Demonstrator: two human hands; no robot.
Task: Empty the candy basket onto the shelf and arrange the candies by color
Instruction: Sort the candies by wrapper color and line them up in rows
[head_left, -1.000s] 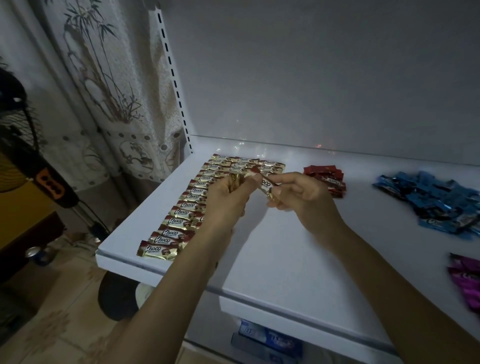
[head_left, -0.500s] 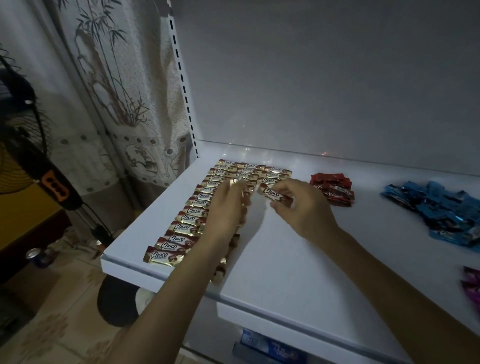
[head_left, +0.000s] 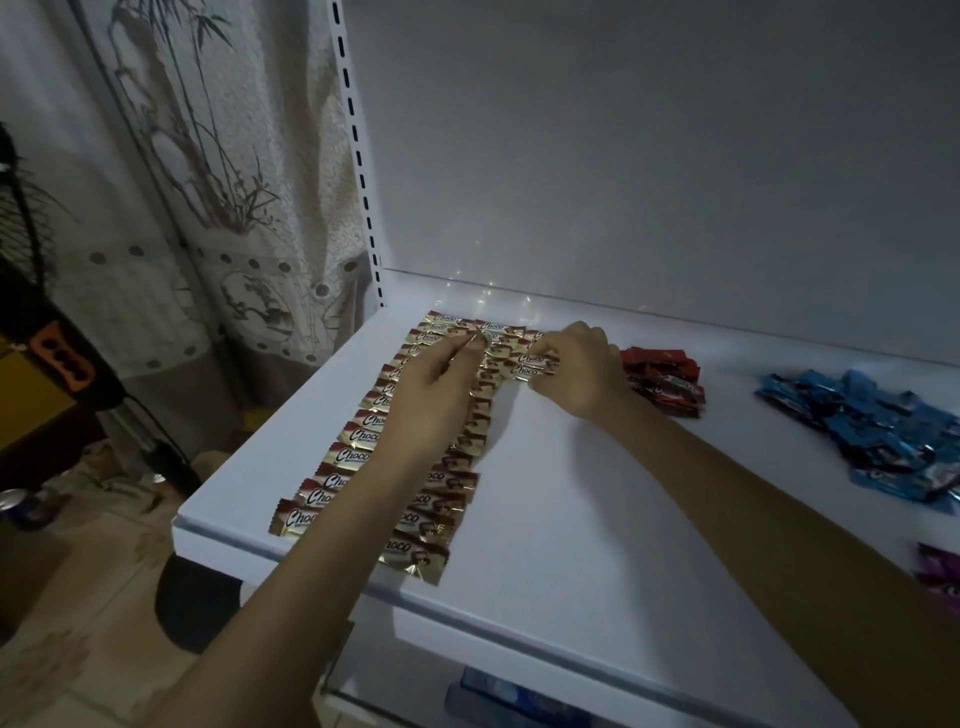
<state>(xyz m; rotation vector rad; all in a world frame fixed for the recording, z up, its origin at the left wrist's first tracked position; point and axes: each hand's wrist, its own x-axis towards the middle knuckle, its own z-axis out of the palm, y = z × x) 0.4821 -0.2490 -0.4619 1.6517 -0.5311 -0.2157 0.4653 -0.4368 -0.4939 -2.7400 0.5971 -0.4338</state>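
Head view showed the shelf (head_left: 597, 519) with gold candies (head_left: 358, 457) laid flat in two long columns, running from close to the front lip back toward the rear wall along the left edge, and a short third column begun beside them at the far end. The left hand (head_left: 441, 395) reached over the columns, with thumb and forefinger pinched on a wrapper (head_left: 477, 339) near the back of the second column and the other fingers curled. The right hand (head_left: 576, 369), fingers curled, pinched the right end of a candy (head_left: 535, 370) lying at the near end of the third column. Red candies (head_left: 662, 382) were heaped just beside that hand on its right. Blue candies (head_left: 878, 431) lay well apart farther right, and purple candies (head_left: 943, 577) were cut off by the right edge of the view. Bare shelf spread between the gold columns and the blue pile, reaching the front edge under the right forearm. A slotted rail (head_left: 358, 156) rose at the back-left corner, beside a curtain (head_left: 208, 208).
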